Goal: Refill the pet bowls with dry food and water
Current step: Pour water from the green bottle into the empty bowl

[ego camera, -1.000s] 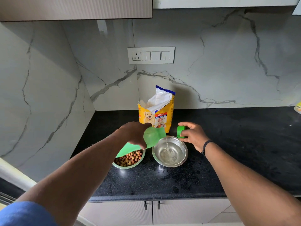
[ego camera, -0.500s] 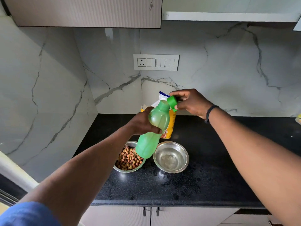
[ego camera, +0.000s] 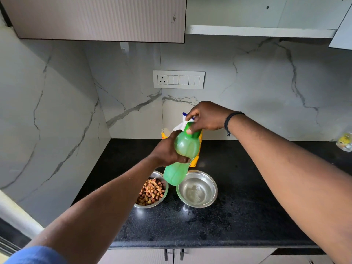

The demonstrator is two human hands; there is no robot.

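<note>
- Green plastic, translucent: the bottle (ego camera: 182, 158) is held in the air above the gap between the two steel bowls, near the desk's (ego camera: 247, 206) back-left corner.
- Left hand (ego camera: 167, 150) wraps its fingers round the bottle's middle; right hand (ego camera: 206, 117) pinches the cap (ego camera: 192, 128) at the bottle's mouth.
- The step looks like closing the bottle, since both bowls appear filled: the left bowl (ego camera: 151, 191) holds kibble, the right bowl (ego camera: 197, 189) holds water.
- To do it well: keep the left grip firm so the body does not spin, seat the cap square on the neck, then close it fully before setting the bottle down.
- The bottle's long axis runs near upright, tilted a little; its mouth points up and slightly toward the back wall and to the right, its base down toward the bowls.
- Behind the bottle stands the yellow food bag (ego camera: 196, 159), mostly hidden, its top open.
- A spill risk seems small while the mouth stays uppermost.
</note>
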